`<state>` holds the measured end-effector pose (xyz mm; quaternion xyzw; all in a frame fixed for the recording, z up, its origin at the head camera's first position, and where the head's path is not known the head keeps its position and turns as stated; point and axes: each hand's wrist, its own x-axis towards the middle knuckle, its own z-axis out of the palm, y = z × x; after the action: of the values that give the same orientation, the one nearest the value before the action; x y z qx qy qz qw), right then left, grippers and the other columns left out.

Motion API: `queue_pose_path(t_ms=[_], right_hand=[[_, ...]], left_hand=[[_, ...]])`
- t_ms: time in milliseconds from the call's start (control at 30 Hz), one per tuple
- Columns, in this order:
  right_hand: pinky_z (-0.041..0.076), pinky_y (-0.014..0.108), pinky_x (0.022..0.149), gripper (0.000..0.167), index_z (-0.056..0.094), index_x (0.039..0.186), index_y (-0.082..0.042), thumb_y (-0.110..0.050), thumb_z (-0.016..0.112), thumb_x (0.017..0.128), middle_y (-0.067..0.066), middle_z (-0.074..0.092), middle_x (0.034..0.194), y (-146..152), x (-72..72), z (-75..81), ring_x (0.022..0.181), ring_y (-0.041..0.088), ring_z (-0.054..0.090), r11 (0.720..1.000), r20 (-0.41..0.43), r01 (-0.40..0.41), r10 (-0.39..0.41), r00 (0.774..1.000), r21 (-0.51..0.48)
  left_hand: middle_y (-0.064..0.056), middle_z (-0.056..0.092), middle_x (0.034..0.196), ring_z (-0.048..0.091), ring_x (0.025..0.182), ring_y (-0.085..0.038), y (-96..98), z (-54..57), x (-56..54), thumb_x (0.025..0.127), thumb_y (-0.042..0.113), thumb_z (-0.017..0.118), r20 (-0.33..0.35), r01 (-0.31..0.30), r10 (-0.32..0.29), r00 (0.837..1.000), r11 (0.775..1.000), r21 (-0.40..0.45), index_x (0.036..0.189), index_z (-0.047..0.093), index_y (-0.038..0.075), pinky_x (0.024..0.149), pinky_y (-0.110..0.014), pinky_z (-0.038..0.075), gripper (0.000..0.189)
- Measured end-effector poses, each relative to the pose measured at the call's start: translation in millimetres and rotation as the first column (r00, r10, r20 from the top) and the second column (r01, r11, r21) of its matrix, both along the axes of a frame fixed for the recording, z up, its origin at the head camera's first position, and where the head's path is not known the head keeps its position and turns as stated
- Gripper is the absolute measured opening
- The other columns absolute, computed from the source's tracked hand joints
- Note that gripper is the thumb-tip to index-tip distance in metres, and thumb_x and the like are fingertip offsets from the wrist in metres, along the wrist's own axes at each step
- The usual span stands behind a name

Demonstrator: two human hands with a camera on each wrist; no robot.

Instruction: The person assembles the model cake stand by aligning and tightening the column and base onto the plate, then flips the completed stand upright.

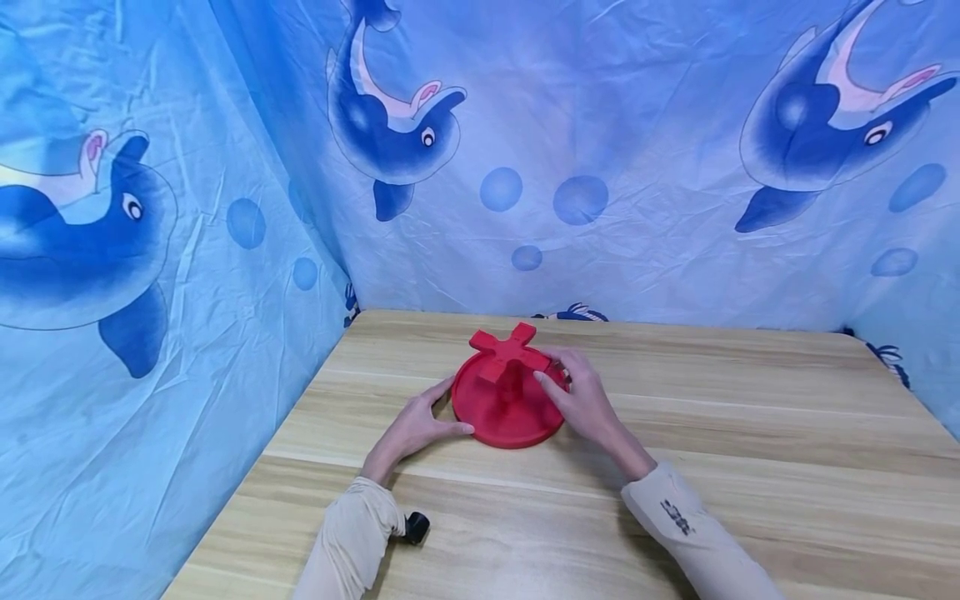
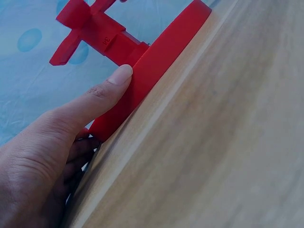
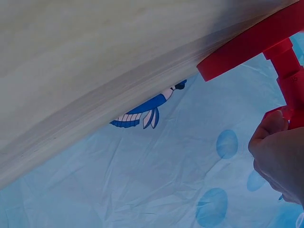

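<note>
On the table stands a red round base (image 1: pixel 498 429) with a raised rim and a post (image 1: pixel 512 385) rising from its middle. A red four-armed cross piece (image 1: pixel 512 350) sits on top of the post. My left hand (image 1: pixel 415 427) grips the base's left side, its thumb on the rim in the left wrist view and its fingers round the far side. With thumb and fingers, my right hand (image 1: pixel 587 400) pinches the right arm of the cross piece. The right wrist view shows that hand (image 3: pixel 282 159) level with the cross, above the base (image 3: pixel 251 45).
A wood-grain table (image 1: pixel 750 467) lies under the work. Blue sheets (image 1: pixel 637 250) printed with dolphins and bubbles hang behind it and at its left and right sides. A small black device (image 1: pixel 417 527) sits at my left sleeve.
</note>
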<state>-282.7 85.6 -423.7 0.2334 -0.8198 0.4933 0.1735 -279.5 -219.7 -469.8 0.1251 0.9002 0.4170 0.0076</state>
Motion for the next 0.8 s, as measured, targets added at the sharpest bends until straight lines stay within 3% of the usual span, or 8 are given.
queue_pose_path(t_ms=[267,533,800], right_hand=[[0.056,0.027,0.075,0.043,0.065,0.134,-0.001,-0.008,0.078,0.093,0.01,0.063,0.116,-2.7,5.7,-2.8,0.1,0.023,0.057,1.0,-0.006,-0.001,0.001,1.0,-0.013],[0.061,0.043,0.08,0.044,0.066,0.13,-0.002,-0.007,0.081,0.09,0.009,0.065,0.117,-7.7,19.2,-0.7,0.109,0.025,0.059,1.0,-0.035,-0.016,0.017,0.999,0.005],[0.06,0.042,0.073,0.041,0.065,0.13,-0.004,-0.011,0.079,0.093,0.011,0.063,0.115,-1.4,15.8,2.1,0.1,0.028,0.06,0.996,-0.056,0.076,-0.078,0.995,-0.038]], left_hand=[[-0.005,0.042,0.161,0.035,0.149,-0.03,-0.2,-0.5,0.3,0.075,0.054,0.09,0.005,0.004,-0.004,1.0,1.0,0.016,0.161,0.04,0.024,0.118,-0.055,0.034,0.105],[-0.002,0.042,0.161,0.034,0.15,-0.028,0.0,0.5,1.2,0.076,0.053,0.09,0.015,0.004,-0.004,1.0,1.0,0.016,0.162,0.039,0.021,0.118,-0.052,0.033,0.105],[-0.002,0.042,0.161,0.035,0.149,-0.029,1.1,0.3,-0.1,0.076,0.053,0.09,0.02,0.003,-0.003,1.0,1.0,0.021,0.162,0.039,0.023,0.116,-0.054,0.036,0.104]])
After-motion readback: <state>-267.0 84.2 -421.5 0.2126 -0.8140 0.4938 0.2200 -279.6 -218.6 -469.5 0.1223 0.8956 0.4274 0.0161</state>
